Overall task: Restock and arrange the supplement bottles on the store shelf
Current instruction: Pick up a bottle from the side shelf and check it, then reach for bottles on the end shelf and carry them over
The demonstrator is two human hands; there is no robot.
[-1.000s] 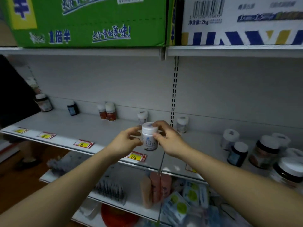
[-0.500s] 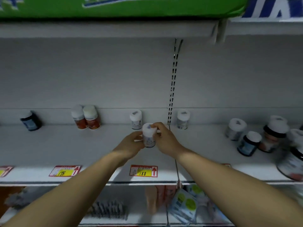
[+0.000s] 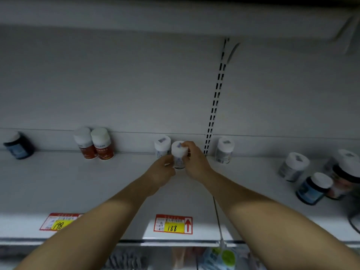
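A small white supplement bottle point(image 3: 178, 154) with a white cap and a blue-printed label is held upright between both hands, deep over the white shelf point(image 3: 97, 191). My left hand point(image 3: 161, 172) grips its left side and my right hand point(image 3: 195, 162) wraps its right side and cap. Just behind it to the left, a matching white bottle point(image 3: 162, 146) stands against the back wall. Whether the held bottle touches the shelf is hidden by my fingers.
Along the back stand two red-labelled bottles point(image 3: 95, 143), a dark blue bottle point(image 3: 18, 146) at far left and a white bottle point(image 3: 225, 150) right of the slotted upright point(image 3: 214, 106). Several jars point(image 3: 311, 184) crowd the right end. Price tags point(image 3: 173, 224) mark the front edge.
Both hands have carried the white bottle farther back over the shelf, close to the matching bottle at the wall. My view has moved nearer to the shelf and tilted down.
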